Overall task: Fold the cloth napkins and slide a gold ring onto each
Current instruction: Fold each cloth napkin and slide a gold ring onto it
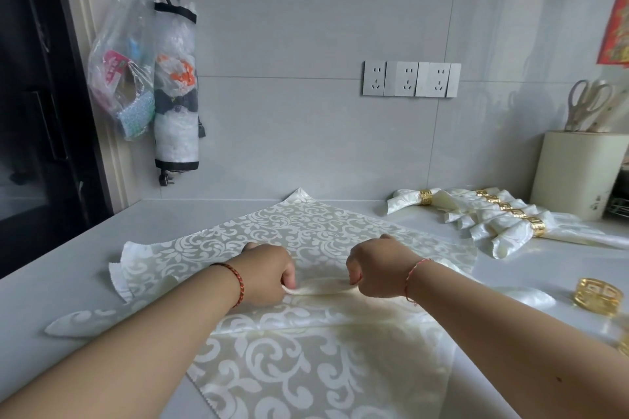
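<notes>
Napkin [306, 235] cloth, cream with a white swirl pattern, lies spread out like a diamond on the pale counter [85, 248]. Both hands rest on the middle of this napkin. The left hand [269, 274] is curled shut, and its fingers pinch a small raised fold [320, 286] of the cloth. The right hand [379, 270] is curled shut too and pinches the other end of the same fold. The fold runs between the two hands like a little ridge. Each wrist wears a thin red string.

More patterned cloth [306, 374] lies under the napkin, on the side nearest the person. To the right of the napkin, a loose gold ring [598, 296] sits on the counter, well apart from the hands. Farther back on the right of the napkin lies a row of rolled napkins [503, 219], each with a gold ring around it. Behind that row stands a cream holder [575, 173] with scissors [583, 102] in it. Wall sockets [412, 79] are on the tiles above the napkin. Plastic bags [126, 71] hang on the wall to the napkin's left.
</notes>
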